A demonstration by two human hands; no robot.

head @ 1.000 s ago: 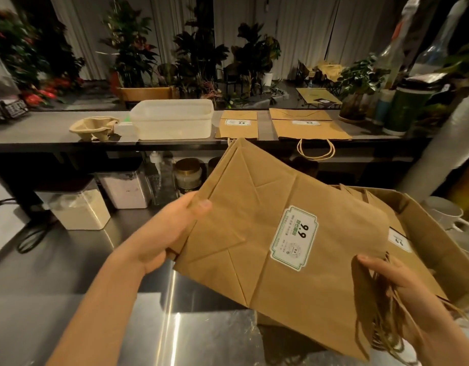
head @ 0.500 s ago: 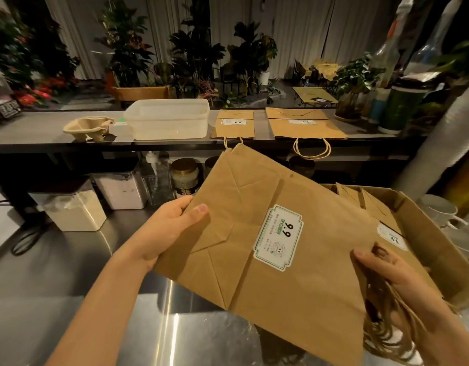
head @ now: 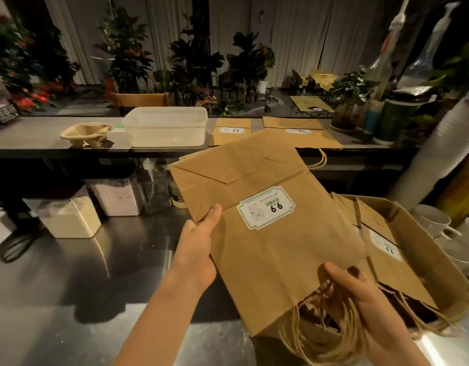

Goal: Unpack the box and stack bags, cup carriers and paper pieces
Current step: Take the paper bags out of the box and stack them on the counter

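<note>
Left hand (head: pixel 199 249) is gripping the left edge of a flat bundle of paper bags (head: pixel 267 260), thumb on top, fingers underneath. Right hand (head: pixel 360 299) is gripping the near end, thumb on the paper, fingers curling through the twine handles (head: pixel 331 331). The bundle is hanging in the air between both hands, tilting up away from the person and overlapping the box (head: pixel 444 260) just right of the right hand.

Likely handling: light, floppy kraft paper that is creasing easily, with sheets sliding on each other. It is best held by opposite edges, not by the loose twine alone.

The label (head: pixel 266 207) just beyond the left thumb is showing "9.9", upside down; the small print is too small to read. The other bags (head: pixel 402 281) are lying in the box, one showing the same "9.9". Far beyond both hands, two bag stacks (head: pixel 304 136) and a cup carrier (head: pixel 85 134) are sitting on the shelf.
</note>
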